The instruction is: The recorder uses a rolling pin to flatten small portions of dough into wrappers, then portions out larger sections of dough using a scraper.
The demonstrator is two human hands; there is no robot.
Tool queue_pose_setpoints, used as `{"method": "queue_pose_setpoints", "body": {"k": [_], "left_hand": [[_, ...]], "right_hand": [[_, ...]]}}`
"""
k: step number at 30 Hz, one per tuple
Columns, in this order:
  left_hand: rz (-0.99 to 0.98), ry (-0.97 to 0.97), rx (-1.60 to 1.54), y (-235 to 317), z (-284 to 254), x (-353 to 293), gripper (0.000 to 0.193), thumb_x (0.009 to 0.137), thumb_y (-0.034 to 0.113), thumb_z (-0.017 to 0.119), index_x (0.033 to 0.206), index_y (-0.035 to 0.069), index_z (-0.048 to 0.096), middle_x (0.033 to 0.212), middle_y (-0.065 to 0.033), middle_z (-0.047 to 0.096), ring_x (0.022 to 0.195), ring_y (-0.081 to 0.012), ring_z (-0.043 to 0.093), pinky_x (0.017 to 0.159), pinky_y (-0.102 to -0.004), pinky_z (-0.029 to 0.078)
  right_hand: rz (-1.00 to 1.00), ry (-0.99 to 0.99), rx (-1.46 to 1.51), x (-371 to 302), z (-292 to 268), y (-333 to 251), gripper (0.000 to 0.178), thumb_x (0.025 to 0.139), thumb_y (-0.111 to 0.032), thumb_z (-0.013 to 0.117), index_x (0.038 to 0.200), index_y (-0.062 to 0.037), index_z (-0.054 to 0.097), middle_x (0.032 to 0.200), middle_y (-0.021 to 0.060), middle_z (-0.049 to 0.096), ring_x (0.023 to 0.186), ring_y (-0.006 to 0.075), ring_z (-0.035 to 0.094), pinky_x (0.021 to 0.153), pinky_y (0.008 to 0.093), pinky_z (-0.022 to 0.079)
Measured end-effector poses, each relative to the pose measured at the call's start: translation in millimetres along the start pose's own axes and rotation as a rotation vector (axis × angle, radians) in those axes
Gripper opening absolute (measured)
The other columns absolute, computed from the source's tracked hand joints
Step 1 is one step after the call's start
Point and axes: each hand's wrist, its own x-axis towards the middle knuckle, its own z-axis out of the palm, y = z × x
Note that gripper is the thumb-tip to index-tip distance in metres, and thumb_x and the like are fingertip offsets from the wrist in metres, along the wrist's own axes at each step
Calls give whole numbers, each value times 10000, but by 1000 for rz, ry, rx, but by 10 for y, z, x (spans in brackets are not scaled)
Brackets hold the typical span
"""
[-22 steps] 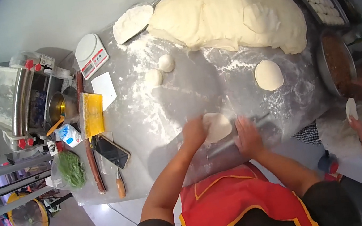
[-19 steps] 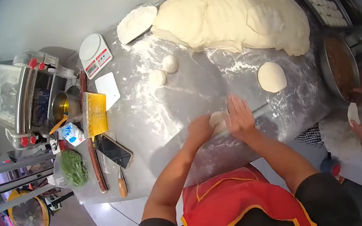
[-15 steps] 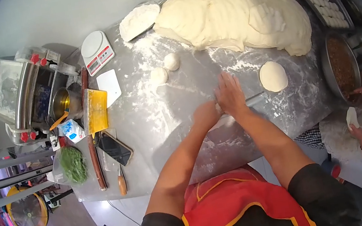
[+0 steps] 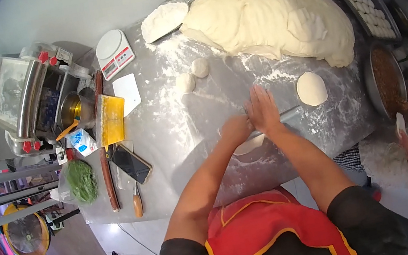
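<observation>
- The step in hand looks like rolling out a small dough piece [image 4: 250, 145], which lies on the floured table [image 4: 169, 144] toward its near edge, midway along, partly under the hands.
- The right hand [image 4: 263, 109] has its fingers extended flat, together, over the rolling pin [image 4: 291, 113], pressing rather than gripping; the pin's bare end points toward the table's right edge.
- The left hand [image 4: 237, 129] has its fingers curled in, close against the right; whether they pinch dough or pin, I cannot tell.
- To roll well, light, even palm pressure and a small turn of the dough between passes would probably keep the thickness even; left fingertips are best kept out from under the pin.
- Beyond the hands sit two dough balls [image 4: 192, 75], with a flattened round [image 4: 311, 88] toward the right edge, just past the pin's end; a long stroke that way could nudge it.
- A large dough mass [image 4: 267, 19] fills much of the far edge, limiting room there.
- Along the left edge lie a phone [image 4: 131, 163], yellow scraper [image 4: 111, 120] and scale [image 4: 114, 53], all well apart from the rolling.
</observation>
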Motion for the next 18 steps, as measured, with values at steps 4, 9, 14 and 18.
{"method": "queue_pose_setpoints", "body": {"k": [4,9,14,18], "left_hand": [[125,219,168,-434,166,-184,317,827,335,620,916,35,673,863,-216,657,845,-401,626,773,-496,474],[25,82,-85,-457,199,-583,235,859,254,562,963,82,684,926,-196,672,893,-388,641,792,-474,500],[-47,182,45,-125,172,-131,274,861,312,575,920,67,682,884,-192,669,844,-397,628,746,-494,483],[-91,194,67,-275,84,-312,288,854,353,583,922,88,675,899,-176,676,864,-380,636,751,-479,490]], "right_hand": [[-162,-101,-26,-985,-145,66,605,906,-302,526,1382,46,389,1420,241,406,1341,377,360,1114,506,249],[-183,-23,-97,-1146,-108,111,679,850,-340,606,1370,49,408,1460,218,365,1374,335,324,1126,491,238],[-51,9,-63,100,55,-61,596,922,-347,524,1350,58,431,1450,218,379,1367,323,326,1126,476,242],[-117,-79,13,-496,-67,-47,601,930,-338,498,1372,55,391,1453,229,367,1351,350,346,1128,473,238]]}}
